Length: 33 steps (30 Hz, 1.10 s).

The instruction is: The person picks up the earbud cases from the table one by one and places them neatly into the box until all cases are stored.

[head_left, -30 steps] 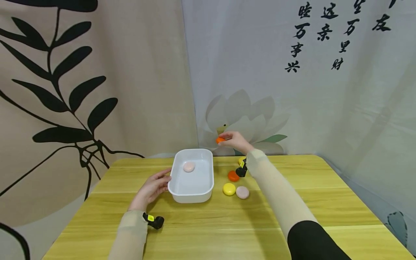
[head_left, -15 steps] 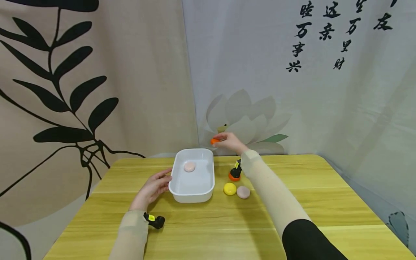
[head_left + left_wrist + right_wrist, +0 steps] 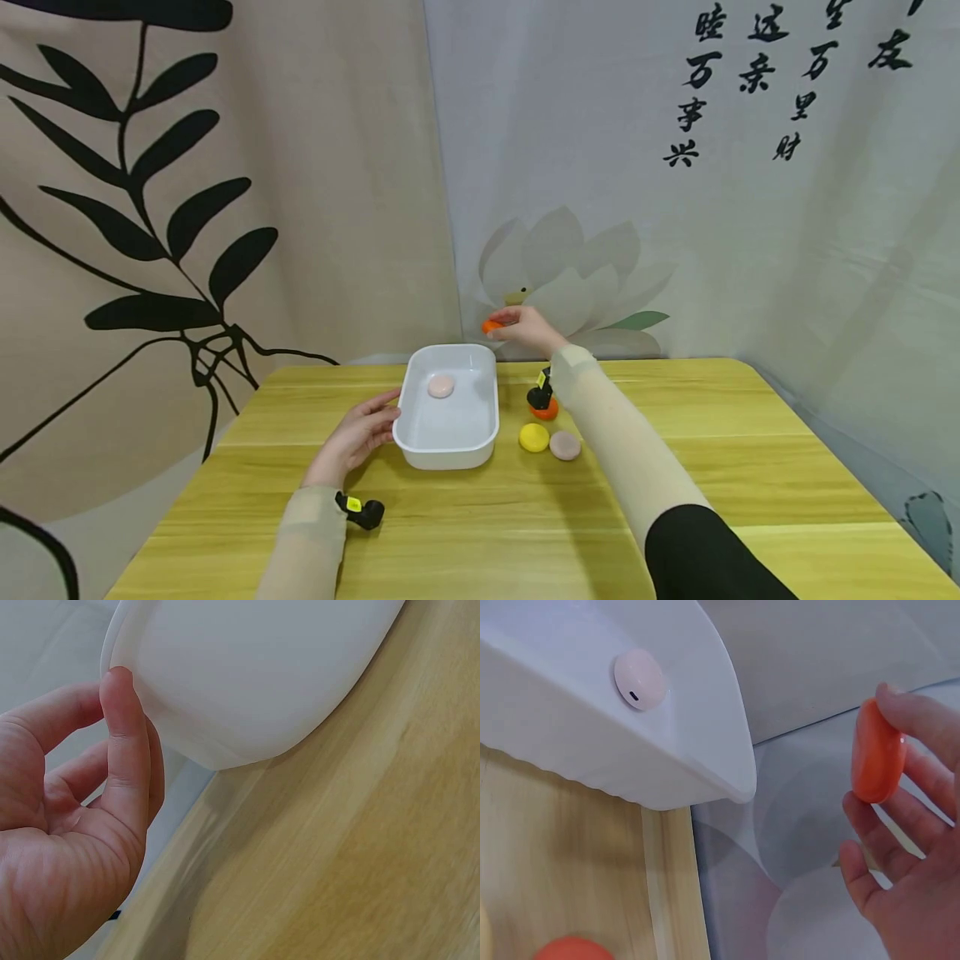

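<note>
Okay: orange disc (image 3: 876, 754) held up near tub's (image 3: 450, 456) far right corner

Right hand (image 3: 527, 329) pinches it, thumb to fingertips, closed to disc width. Left hand (image 3: 360, 435), fingers relaxed, touches tub's left side. I'd pinch firmly (looks slick), clear the tub's edge, brace lightly. Wood-grain table (image 3: 450, 533) under tub; printed cloth (image 3: 352, 167) behind.

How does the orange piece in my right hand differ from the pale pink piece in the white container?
The orange piece is bright orange, while the pink piece is very pale.
The orange piece is held up by your right hand; the pink piece rests inside the white container.
The pink piece shows a small dark mark; none is visible on the orange piece.
Both are small, smooth and rounded.
</note>
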Each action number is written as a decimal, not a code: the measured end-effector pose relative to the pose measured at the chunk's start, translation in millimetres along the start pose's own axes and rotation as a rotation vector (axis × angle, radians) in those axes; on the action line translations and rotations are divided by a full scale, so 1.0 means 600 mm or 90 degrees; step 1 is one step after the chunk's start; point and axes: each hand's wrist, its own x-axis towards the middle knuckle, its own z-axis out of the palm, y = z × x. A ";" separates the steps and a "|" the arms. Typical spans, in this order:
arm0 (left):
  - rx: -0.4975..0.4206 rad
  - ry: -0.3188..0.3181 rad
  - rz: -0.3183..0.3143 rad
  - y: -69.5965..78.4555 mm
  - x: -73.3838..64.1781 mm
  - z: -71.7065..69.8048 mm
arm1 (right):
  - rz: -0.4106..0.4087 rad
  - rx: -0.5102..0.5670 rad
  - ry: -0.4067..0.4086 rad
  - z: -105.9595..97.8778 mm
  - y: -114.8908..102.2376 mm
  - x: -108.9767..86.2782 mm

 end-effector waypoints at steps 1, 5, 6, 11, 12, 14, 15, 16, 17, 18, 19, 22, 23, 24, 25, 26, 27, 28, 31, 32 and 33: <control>0.002 -0.001 0.002 0.000 0.000 -0.001 | 0.003 0.001 -0.001 0.002 0.000 0.002; 0.010 -0.005 0.006 0.000 0.000 -0.004 | 0.007 0.003 -0.002 0.009 -0.001 0.008; 0.013 -0.006 0.007 0.000 -0.001 -0.004 | 0.007 0.000 -0.004 0.010 -0.001 0.009; 0.013 0.000 0.007 -0.002 0.001 -0.005 | 0.000 -0.008 -0.009 0.015 -0.002 0.017; 0.012 0.002 0.007 -0.002 0.001 -0.005 | -0.001 -0.007 -0.010 0.016 -0.002 0.018; 0.013 0.002 0.009 -0.001 0.000 -0.004 | -0.002 -0.004 -0.011 0.018 -0.001 0.020; 0.011 0.004 0.008 -0.001 0.000 -0.003 | 0.000 -0.001 -0.010 0.019 -0.001 0.021; 0.010 0.005 0.008 -0.001 0.000 -0.002 | 0.001 0.001 -0.010 0.020 -0.001 0.021; 0.009 0.005 0.008 0.000 -0.001 -0.002 | 0.003 0.002 -0.009 0.021 -0.001 0.022; 0.011 0.003 0.008 0.000 0.000 -0.002 | 0.004 0.000 -0.008 0.021 -0.001 0.023; 0.014 -0.001 0.010 0.000 0.000 -0.002 | 0.005 -0.001 -0.007 0.022 -0.001 0.023; 0.012 0.000 0.009 0.000 0.003 -0.003 | 0.000 -0.007 -0.005 0.025 -0.003 0.025; 0.011 0.000 0.010 0.000 0.003 -0.003 | -0.004 -0.009 -0.004 0.026 -0.004 0.026; 0.011 0.000 0.011 0.000 0.003 -0.003 | -0.006 -0.010 -0.004 0.028 -0.005 0.026; 0.014 -0.003 0.014 0.000 0.003 -0.003 | -0.009 -0.009 -0.004 0.029 -0.005 0.027; 0.012 -0.001 0.015 0.000 0.003 -0.003 | -0.011 -0.009 -0.004 0.031 -0.006 0.028; 0.014 -0.003 0.018 -0.001 0.003 -0.004 | -0.013 -0.009 -0.005 0.032 -0.006 0.028; 0.015 -0.006 0.021 -0.001 0.003 -0.004 | -0.014 -0.008 -0.007 0.034 -0.008 0.028; 0.026 -0.021 0.038 -0.005 0.003 -0.006 | -0.008 -0.007 -0.012 0.040 -0.011 0.028; 0.024 -0.024 0.042 -0.006 0.004 -0.006 | -0.005 -0.008 -0.013 0.043 -0.011 0.027; 0.024 -0.032 0.050 -0.007 0.004 -0.007 | -0.004 -0.009 -0.014 0.045 -0.012 0.028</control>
